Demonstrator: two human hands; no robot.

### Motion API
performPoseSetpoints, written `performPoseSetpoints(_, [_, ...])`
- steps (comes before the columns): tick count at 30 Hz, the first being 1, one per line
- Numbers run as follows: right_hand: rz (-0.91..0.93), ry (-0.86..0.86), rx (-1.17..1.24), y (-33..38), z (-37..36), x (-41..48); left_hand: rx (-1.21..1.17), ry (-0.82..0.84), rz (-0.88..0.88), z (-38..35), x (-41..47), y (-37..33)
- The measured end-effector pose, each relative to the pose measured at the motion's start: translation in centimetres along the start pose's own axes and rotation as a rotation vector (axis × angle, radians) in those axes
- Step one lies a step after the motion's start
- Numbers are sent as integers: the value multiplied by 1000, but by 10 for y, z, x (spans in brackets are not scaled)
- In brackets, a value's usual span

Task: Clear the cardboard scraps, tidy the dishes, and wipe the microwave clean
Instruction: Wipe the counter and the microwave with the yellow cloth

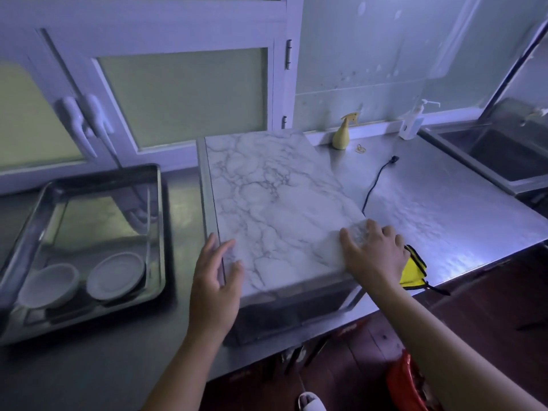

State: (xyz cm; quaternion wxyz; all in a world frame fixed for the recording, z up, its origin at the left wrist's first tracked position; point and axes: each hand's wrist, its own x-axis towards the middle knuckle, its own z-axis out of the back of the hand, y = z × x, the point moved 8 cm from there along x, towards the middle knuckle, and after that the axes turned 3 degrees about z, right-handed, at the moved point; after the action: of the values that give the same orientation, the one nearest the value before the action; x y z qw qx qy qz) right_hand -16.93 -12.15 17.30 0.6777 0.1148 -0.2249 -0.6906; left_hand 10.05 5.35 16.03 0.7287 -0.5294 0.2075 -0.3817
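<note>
The worktop (444, 209) carries the microwave (272, 197) in the middle of the frame, its marble-look top running long from the near edge up to the wall. The tray (118, 173) with two dishes (115, 275) sits apart at the lower left. The left hand (215, 280) lies flat and open on the near left edge, holding nothing, while the right hand (375, 253) presses spread fingers on a pale crumpled wipe (360, 229) at the near right corner, so the bare top lies up and left of it.
</note>
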Motion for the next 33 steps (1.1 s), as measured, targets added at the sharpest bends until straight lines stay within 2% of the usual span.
performPoseSetpoints(3, [-47,-48,71,-9,0,-14,-27,-18,-38,4,2,5])
performPoseSetpoints(7, [-116,-171,163,-7,-1,-17,-53,-132,-61,9,4,8])
performPoseSetpoints(10, [-109,-228,237,-5,-2,-14,-30,-174,-89,8,8,8])
performPoseSetpoints(33, [-17,-95,271,72,-56,136,89,-293,-39,-24,142,-1])
